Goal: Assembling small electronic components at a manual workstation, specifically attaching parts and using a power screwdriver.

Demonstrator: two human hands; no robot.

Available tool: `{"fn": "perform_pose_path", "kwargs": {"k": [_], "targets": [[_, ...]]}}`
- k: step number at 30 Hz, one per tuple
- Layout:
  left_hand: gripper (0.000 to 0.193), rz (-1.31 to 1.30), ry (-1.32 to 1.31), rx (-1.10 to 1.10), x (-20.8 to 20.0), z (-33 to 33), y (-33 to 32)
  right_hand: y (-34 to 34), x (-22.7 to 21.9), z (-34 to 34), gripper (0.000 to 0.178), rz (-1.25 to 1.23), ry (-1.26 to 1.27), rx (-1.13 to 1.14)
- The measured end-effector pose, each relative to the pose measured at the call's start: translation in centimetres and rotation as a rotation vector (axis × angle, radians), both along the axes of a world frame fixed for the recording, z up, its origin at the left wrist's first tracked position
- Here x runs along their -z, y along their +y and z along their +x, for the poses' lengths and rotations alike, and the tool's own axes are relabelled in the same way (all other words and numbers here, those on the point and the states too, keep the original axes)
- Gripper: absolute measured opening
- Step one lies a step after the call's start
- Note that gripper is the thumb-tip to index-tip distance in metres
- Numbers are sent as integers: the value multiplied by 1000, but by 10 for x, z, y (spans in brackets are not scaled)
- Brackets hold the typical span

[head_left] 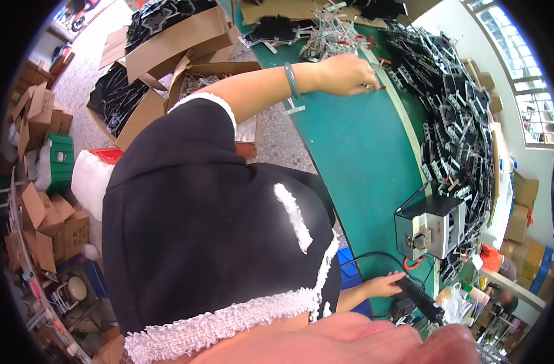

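My left hand (pixel 348 75), with a bangle at its wrist, is stretched over the far left of the green table (pixel 365 151). Its fingers are pinched, and a small red-tipped bit shows at them, too small to name. Beside it lies a pile of thin white and silver strips (pixel 331 37), some red-ended. My right hand (pixel 385 284) is closed around one end of a black electric screwdriver (pixel 421 301) low over the table. Just beyond stands a silver and black box-shaped machine (pixel 431 227), with orange-red scissor handles (pixel 412 264) by its base.
A long heap of black plates with silver brackets (pixel 453 127) lines the table's far side. Cartons of black parts (pixel 122 100) stand at the left. A black cable (pixel 371 255) crosses the table edge near a blue crate (pixel 350 270). Another person (pixel 506 300) is at the right.
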State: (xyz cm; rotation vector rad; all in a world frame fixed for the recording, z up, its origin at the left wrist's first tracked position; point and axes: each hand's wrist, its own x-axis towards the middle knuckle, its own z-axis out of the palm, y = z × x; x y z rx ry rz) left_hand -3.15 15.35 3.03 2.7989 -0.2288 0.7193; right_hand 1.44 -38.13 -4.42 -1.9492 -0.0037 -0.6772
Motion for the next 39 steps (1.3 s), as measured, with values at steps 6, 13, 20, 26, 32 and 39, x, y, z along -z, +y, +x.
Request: {"fn": "perform_pose_path", "kwargs": {"k": [6, 13, 20, 26, 32, 39], "targets": [[24, -305, -458, -597, -27, -50, 99, 2, 3, -15, 38, -24, 16, 38], [86, -107, 225, -602, 41, -101, 140, -21, 20, -2, 40, -153, -104, -1], [30, -63, -74, -894, -5, -131, 167, -14, -17, -43, 40, -654, 75, 63], [79, -101, 74, -680, 32, -88, 162, -29, -21, -75, 34, -587, 75, 26], [70, -105, 283, -985, 32, -48, 179, -23, -26, -71, 28, -571, 89, -206], [20, 278, 414, -911, 86, 5, 257, -5, -44, -90, 24, -530, 151, -296]]}}
